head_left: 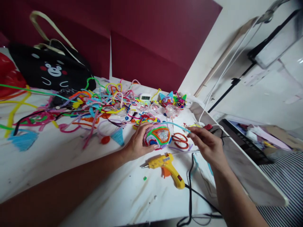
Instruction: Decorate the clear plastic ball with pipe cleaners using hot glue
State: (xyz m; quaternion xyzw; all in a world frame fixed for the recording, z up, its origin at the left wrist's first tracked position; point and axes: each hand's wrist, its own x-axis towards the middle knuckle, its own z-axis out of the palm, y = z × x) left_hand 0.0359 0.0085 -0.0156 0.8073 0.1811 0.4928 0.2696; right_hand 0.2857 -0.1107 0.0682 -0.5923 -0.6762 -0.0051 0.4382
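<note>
My left hand (pixel 138 143) is closed round a rounded craft piece (pixel 157 136) covered in coiled, colourful pipe cleaners, with a speckled patch framed in orange. Between the thumb and fingers of my right hand (pixel 208 143) is the end of a light blue pipe cleaner (pixel 176 125), which stretches left to the top of the craft piece. Whether it is fixed there I cannot tell. Red-handled scissors (pixel 181 141) lie between my hands. Just below them, a yellow glue gun (pixel 167 165) rests on its side, its nozzle pointing left.
A tangle of pipe cleaners (pixel 111 101) spreads over the left and back of the white table (pixel 99 192). Behind stand a small digital clock (pixel 145 97), two decorated cat-like heads (pixel 166 99) and a black bag (pixel 52 69). A black cable (pixel 190 189) runs near my right forearm.
</note>
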